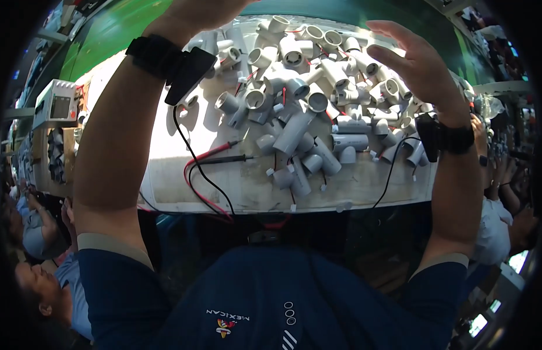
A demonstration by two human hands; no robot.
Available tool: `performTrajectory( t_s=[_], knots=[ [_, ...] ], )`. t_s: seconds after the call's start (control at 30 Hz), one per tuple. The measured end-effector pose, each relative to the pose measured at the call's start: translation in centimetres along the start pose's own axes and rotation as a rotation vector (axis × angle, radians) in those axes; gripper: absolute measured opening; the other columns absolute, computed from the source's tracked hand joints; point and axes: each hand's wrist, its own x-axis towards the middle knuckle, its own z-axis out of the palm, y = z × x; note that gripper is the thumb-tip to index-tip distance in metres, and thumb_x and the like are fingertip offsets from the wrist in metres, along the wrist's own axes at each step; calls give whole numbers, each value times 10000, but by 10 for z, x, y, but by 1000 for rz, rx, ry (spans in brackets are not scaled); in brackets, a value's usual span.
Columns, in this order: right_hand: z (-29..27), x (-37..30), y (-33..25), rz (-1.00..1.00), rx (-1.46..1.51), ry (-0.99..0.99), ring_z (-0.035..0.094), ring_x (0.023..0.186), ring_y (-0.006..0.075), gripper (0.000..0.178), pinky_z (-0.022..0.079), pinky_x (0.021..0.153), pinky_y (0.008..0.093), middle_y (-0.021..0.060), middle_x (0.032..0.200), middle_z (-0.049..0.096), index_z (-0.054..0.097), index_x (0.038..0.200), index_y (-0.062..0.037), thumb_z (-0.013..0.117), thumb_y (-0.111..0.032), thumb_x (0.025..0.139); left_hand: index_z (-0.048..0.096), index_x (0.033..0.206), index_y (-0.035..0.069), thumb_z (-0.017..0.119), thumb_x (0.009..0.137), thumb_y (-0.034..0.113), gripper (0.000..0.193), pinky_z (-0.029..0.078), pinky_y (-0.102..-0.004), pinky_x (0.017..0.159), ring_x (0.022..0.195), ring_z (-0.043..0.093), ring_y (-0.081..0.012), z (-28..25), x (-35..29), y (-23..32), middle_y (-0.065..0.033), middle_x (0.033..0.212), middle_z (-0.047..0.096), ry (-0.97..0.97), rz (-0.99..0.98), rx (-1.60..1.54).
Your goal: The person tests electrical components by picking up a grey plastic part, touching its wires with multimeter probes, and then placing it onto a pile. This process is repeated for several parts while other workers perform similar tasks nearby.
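A large heap of grey-white plastic tube-shaped parts (294, 131) covers the middle and far side of the table, with thin red and black wires and small white plugs among them. Above the heap's right side, my right hand (420, 73) is open, its thumb and fingers apart and nothing in it. My left hand (192, 14) reaches past the heap's far left; the upper edge of the picture cuts off most of its fingers, so its grip is hidden. Both wrists wear black straps with dark devices. A red test probe (215, 150) and a black test probe (224, 159) lie left of the heap.
The pale worktop (195, 189) has its near edge close to my body. Green surface (116, 38) lies beyond it. A white boxy instrument (56, 105) stands at the left. Black cables (390, 169) run from my wrist devices. Other people sit at both sides.
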Motion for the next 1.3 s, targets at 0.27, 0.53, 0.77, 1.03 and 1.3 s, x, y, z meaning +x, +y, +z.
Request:
performTrajectory(
  t_s=[0.27, 0.53, 0.77, 1.03, 1.3],
  knots=[
    [60, -122, -119, 9, 61, -49, 692, 1108, 224, 364, 529, 965, 364, 97, 1171, 745, 718, 1255, -56, 784, -226, 939, 665, 1370, 130, 782, 913, 208, 478, 566, -415, 912, 1032, 729, -341, 21, -210, 28, -178, 1163, 743, 388, -82, 118],
    [228, -97, -214, -336, -380, -31, 698, 1047, 348, 195, 577, 856, 445, 164, 1081, 697, 719, 1033, -8, 648, -157, 928, 669, 1365, 109, 764, 898, 259, 500, 552, -434, 960, 1068, 714, -388, 76, -333, 30, -227, 1158, 738, 440, -565, 97],
    [268, -41, -215, -346, -577, -57, 706, 1003, 351, 204, 574, 862, 456, 171, 1016, 684, 697, 967, -17, 545, -149, 938, 670, 1348, 108, 751, 902, 273, 482, 551, -459, 965, 1111, 696, -392, 81, -362, 14, -220, 1165, 730, 492, -661, 107],
    [224, -76, -224, -411, -326, 108, 747, 874, 303, 120, 580, 796, 405, 143, 966, 725, 725, 959, -36, 650, -130, 948, 674, 1334, 126, 771, 893, 310, 488, 548, -466, 972, 1090, 691, -394, 94, -354, -4, -214, 1136, 713, 464, -565, 194],
    [241, -124, -196, 36, 355, 259, 733, 822, 125, 153, 563, 738, 271, 64, 912, 788, 774, 1048, -45, 796, -165, 955, 666, 1338, 100, 783, 897, 318, 505, 530, -476, 984, 1111, 679, -372, 99, -359, 26, -201, 1117, 710, 383, -418, 240]
  ],
)
